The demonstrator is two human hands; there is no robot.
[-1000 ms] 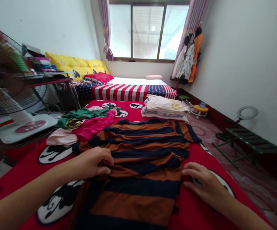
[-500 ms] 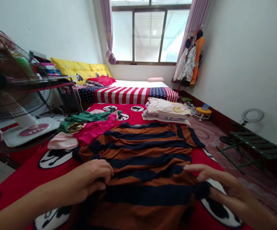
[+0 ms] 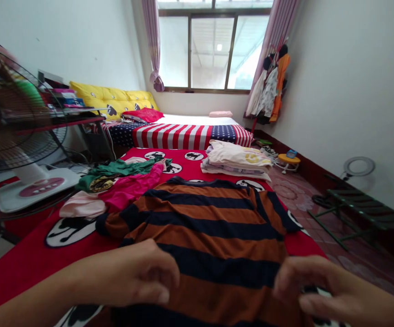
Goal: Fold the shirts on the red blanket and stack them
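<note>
My left hand [image 3: 140, 274]: thumb and fingers apart, over striped T-shirt's [image 3: 217, 240] left side
My right hand [image 3: 324, 286]: likewise, right side

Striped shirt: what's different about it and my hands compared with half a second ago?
The striped shirt has slid toward you and lies smoother, uncovering a white oval beyond its far edge. The left hand and right hand have come nearer you with it; blur hides whether they grip cloth. The folded stack, green clothes and fan stayed put.
</note>
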